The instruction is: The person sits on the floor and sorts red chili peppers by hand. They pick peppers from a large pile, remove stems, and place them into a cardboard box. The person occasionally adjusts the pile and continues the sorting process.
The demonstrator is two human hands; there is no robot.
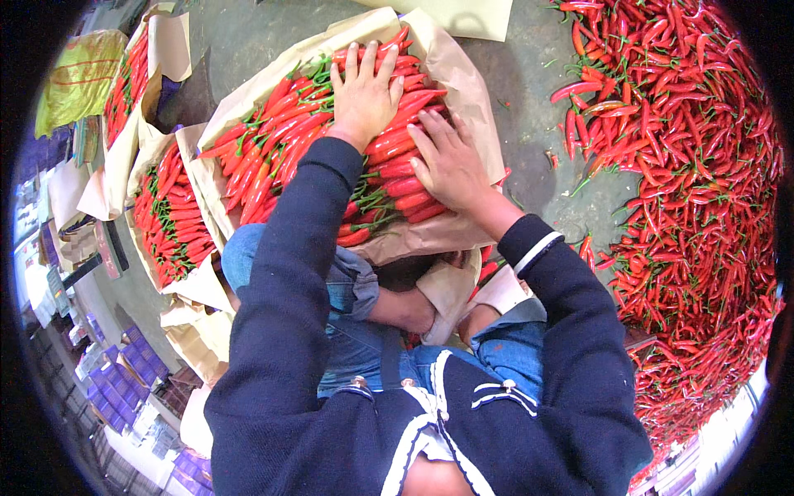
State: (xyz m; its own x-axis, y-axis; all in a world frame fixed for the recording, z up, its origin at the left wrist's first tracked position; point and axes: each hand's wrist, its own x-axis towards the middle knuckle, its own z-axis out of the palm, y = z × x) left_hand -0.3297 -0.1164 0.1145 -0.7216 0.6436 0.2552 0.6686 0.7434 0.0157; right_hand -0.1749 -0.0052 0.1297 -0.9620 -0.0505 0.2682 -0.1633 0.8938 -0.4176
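Both of my palms rest on red chili peppers packed in rows inside a box lined with brown paper. Toward the far side, my left hand lies flat with its fingers spread over the peppers. My right hand presses on the right part of the layer, fingers slightly apart and pointing up and left. Green stems bunch together between the rows. Neither hand grips a pepper. Paper hides most of the box walls.
A large heap of loose red chilies covers the right side of the concrete floor. On the left stand more paper-lined packs of chilies. Beyond them are a yellow woven sack and purple boxes. A paper sheet lies ahead.
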